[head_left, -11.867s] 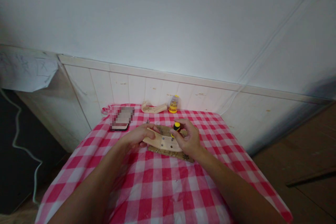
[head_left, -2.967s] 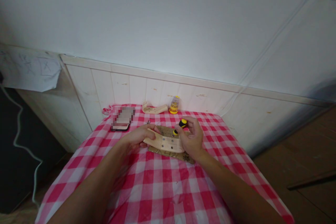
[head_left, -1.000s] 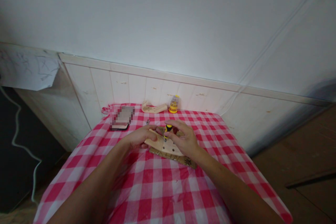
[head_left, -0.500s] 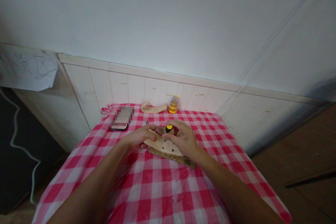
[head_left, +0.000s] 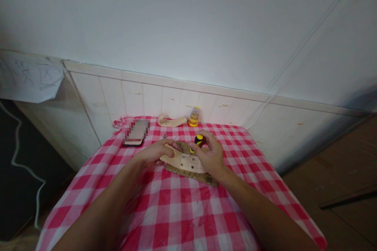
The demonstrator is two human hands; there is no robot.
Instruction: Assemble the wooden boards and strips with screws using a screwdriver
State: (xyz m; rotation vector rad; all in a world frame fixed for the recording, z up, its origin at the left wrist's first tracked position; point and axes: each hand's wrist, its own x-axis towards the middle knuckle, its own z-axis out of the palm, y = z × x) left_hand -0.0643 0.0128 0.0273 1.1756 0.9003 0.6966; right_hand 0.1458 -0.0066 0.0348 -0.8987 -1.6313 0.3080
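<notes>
My left hand (head_left: 159, 152) grips the left end of a pale, curved wooden board (head_left: 176, 159), thumb on top and fingers beneath. Several dark screws or holes show in the board's middle. In my right hand (head_left: 210, 155) is a stubby yellow-and-black screwdriver (head_left: 198, 140), held tilted between thumb and fingers. Its lower end is near the board's far edge by an upper screw; whether it touches I cannot tell. Part of the board's right end is hidden behind my right hand. Under the board lies a brown piece of cardboard (head_left: 188, 173) with dark markings.
A second curved wooden piece (head_left: 172, 122) lies at the back by a yellow-capped clear container (head_left: 194, 117). A phone (head_left: 137, 133) lies at the back left, and a small metal part (head_left: 165, 136) lies beyond my left hand. A red-and-white checked cloth (head_left: 165, 211) covers the table against the wall.
My right hand and the screwdriver have moved to the right, from near the upper left screw toward the upper right one. The screwdriver is more tilted. My left hand has hardly moved.
</notes>
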